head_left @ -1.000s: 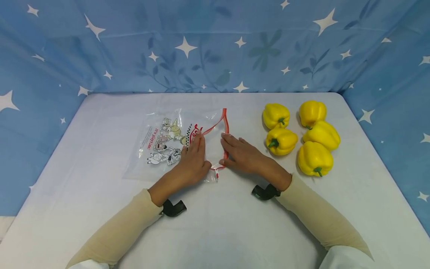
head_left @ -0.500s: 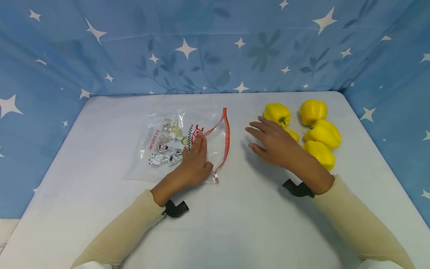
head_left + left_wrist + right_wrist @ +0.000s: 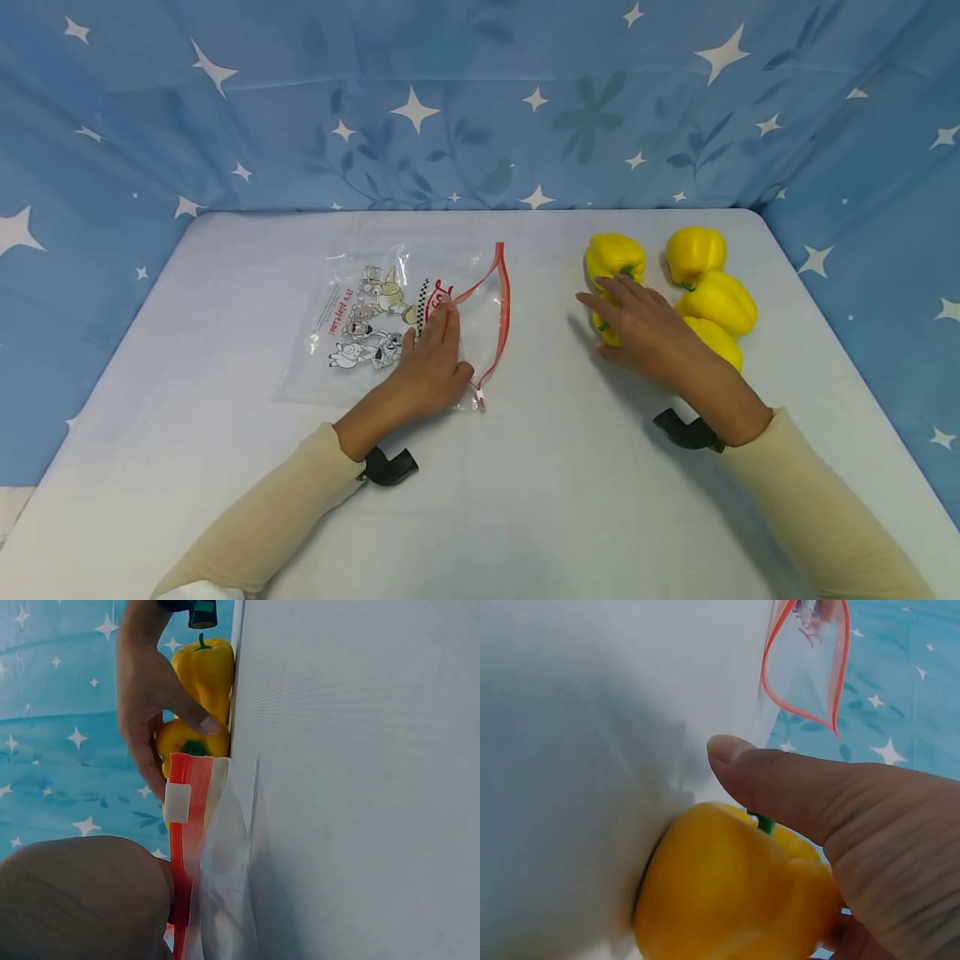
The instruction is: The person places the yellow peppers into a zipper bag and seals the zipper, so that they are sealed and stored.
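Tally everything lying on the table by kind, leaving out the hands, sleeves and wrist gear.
Yellow bell peppers: 5 (one partly hidden under the right hand in the head view)
Clear plastic bag with a red-edged opening: 1
Total: 6

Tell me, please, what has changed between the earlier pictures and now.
The right hand has left the red zip rim of the clear printed plastic bag and moved right, reaching over the nearer-left green-stemmed yellow bell pepper. The left hand still rests on the bag; the other peppers look unmoved.
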Demonstrator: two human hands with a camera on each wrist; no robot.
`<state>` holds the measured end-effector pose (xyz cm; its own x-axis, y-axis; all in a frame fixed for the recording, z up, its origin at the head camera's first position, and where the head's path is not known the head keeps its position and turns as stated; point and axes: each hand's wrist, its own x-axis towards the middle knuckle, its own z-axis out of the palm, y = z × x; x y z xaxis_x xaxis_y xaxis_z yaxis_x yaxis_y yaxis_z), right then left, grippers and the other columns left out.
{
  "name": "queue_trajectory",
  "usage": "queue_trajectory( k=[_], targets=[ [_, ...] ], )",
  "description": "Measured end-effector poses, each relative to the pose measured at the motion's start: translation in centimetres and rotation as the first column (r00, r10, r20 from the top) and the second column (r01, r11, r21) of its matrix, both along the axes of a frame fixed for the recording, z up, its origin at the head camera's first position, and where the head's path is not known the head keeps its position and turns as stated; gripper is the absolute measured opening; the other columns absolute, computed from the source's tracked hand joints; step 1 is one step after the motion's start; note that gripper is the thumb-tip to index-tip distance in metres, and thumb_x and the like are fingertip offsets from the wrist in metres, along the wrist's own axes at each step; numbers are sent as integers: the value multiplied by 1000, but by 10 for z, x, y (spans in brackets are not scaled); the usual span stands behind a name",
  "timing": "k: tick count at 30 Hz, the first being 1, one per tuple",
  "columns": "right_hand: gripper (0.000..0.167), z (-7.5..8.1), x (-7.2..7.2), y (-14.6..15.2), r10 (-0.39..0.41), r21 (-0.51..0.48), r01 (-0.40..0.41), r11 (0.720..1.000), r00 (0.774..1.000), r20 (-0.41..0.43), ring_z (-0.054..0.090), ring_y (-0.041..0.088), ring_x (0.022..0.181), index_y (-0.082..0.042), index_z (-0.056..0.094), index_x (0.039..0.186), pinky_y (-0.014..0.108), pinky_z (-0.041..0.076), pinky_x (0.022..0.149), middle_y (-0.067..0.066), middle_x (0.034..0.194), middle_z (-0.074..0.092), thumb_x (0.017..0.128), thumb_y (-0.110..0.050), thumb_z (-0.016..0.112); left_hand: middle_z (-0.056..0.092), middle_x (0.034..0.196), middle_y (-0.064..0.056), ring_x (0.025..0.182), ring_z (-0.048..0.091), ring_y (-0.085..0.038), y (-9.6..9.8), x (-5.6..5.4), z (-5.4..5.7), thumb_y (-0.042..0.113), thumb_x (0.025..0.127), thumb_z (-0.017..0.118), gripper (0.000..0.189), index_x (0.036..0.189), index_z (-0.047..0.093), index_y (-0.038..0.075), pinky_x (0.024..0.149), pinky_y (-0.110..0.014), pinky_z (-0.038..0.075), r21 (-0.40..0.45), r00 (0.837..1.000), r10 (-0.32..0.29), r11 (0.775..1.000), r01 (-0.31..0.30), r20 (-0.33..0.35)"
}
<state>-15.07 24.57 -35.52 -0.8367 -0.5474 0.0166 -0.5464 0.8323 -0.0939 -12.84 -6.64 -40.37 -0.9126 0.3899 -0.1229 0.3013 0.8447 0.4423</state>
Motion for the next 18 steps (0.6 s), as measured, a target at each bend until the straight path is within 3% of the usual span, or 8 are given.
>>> queue_trajectory(
  k=[5, 10, 14, 18],
  targets=[
    [82, -5, 1, 6, -68, -44, 70, 997, 996, 50, 23, 44, 137, -10, 44, 146, 58, 24, 109, 22, 150, 28, 75, -18, 85, -9, 161, -16, 147, -4, -29, 1, -1, -2, 25, 94, 42, 77, 153, 1, -4, 112, -61, 0, 1, 1000, -4, 1000, 4, 9],
    [90, -6, 2, 14, -184, -123, 205, 971, 969, 163, 21, 42, 138, -17, 35, 151, 60, 27, 107, 18, 156, 18, 76, -20, 84, -9, 161, -15, 147, -5, -29, 1, -3, -3, 25, 94, 40, 77, 153, 0, -3, 112, -60, 0, -16, 1000, -5, 1000, 6, 13],
    [92, -2, 0, 19, -214, -187, 256, 948, 952, 219, 25, 44, 136, -16, 30, 153, 62, 30, 105, 22, 154, 21, 78, -19, 82, -9, 161, -14, 147, -5, -29, 0, -3, -4, 26, 95, 40, 77, 153, 0, -3, 112, -59, 0, -22, 1000, -3, 1000, 4, 15],
    [89, 0, -1, 22, -206, -209, 258, 943, 948, 243, 29, 43, 134, -13, 33, 152, 61, 29, 106, 22, 150, 29, 78, -19, 82, -9, 161, -13, 147, -5, -27, 0, -3, -5, 27, 95, 41, 77, 154, -1, -1, 113, -59, -1, -18, 1000, 0, 1000, 1, 20]
  ],
)
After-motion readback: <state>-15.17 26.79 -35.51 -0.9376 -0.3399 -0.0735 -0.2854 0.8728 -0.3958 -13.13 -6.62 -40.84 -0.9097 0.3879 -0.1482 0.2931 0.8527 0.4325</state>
